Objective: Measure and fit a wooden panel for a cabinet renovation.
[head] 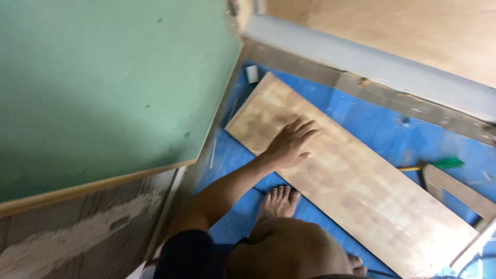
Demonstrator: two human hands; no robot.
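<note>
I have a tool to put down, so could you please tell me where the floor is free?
Blue sheet is bare between the plywood board and the grey sill. Near the bare foot and the green-tipped tool it is crowded.

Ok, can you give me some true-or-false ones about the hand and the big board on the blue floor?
1. A hand lies flat on the long wooden board. True.
2. The board lies on a red sheet. False: the sheet under it is blue.
3. The hand grips a hammer. False: its fingers are spread on the board and hold nothing.
4. A bare foot stands on the blue sheet beside the board. True.
5. A green panel fills the upper left of the view. True.
6. Both hands press the board. False: only one hand shows.
</note>
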